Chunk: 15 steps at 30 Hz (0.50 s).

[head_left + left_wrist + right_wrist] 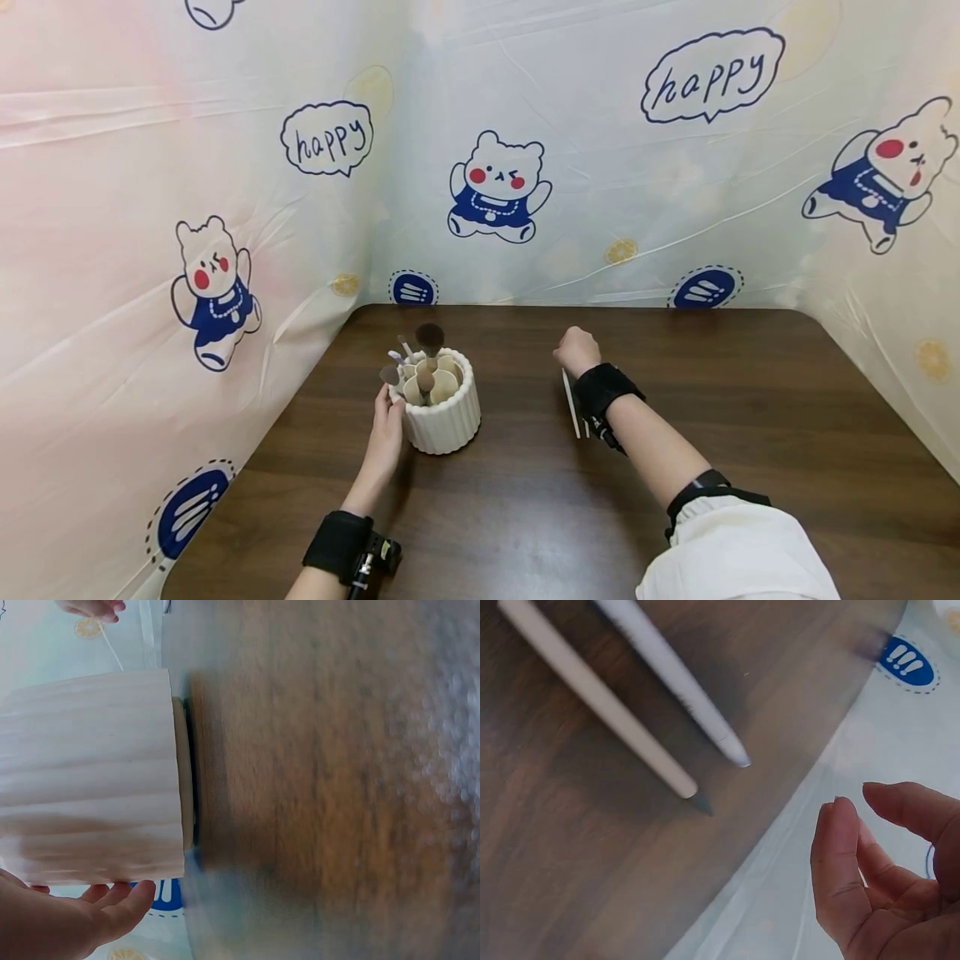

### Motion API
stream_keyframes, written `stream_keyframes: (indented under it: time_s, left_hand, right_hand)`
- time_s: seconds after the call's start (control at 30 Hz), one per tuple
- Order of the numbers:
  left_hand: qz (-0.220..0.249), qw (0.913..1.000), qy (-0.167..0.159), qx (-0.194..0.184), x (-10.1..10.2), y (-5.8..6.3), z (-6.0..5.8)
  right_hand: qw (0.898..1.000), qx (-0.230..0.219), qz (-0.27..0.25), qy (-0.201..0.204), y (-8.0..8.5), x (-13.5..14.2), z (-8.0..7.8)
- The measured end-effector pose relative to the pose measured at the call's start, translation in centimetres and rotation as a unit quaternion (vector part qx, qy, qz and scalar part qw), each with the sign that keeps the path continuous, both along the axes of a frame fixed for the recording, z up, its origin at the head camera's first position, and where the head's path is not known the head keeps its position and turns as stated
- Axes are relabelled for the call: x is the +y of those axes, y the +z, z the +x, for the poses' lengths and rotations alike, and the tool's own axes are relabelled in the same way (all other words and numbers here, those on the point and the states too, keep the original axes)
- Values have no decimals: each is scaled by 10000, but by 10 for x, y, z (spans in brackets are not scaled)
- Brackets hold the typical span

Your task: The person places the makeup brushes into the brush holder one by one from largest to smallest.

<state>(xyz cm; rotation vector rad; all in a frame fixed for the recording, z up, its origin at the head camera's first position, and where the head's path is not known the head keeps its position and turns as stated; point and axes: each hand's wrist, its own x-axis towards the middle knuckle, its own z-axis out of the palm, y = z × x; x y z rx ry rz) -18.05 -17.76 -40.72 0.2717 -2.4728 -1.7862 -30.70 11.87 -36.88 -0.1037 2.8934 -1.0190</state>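
A round white ribbed holder (442,421) stands on the table, with several makeup brushes (430,337) in its petal-shaped compartments. My left hand (386,425) rests against its left side; in the left wrist view the fingers (124,911) touch the ribbed wall. The right hand (579,354) hovers at the far end of two slim white pen-like sticks on the table. In the right wrist view, one stick (607,705) has a pointed grey tip and the other (679,682) bears small lettering. Between that hand's bent fingers and its thumb (907,806) there is a gap, holding nothing.
The dark wooden table (510,517) ends at a printed curtain (495,83) that hangs behind it and along both sides. Black straps with small cameras circle both wrists. A white sleeve (735,550) covers the right upper arm.
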Motion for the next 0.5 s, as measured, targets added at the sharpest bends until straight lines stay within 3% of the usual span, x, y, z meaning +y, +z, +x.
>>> stream_keyframes:
  time_s: [0.23,0.5]
  left_hand:
    - [-35,10000,10,38,0,1,0]
    - [-88,9999,86,88,0,-1,-1]
  right_hand:
    - [9976,-414,402,-382,-10,9,-5]
    - [9966,-557,534,-274,-21,17,-6]
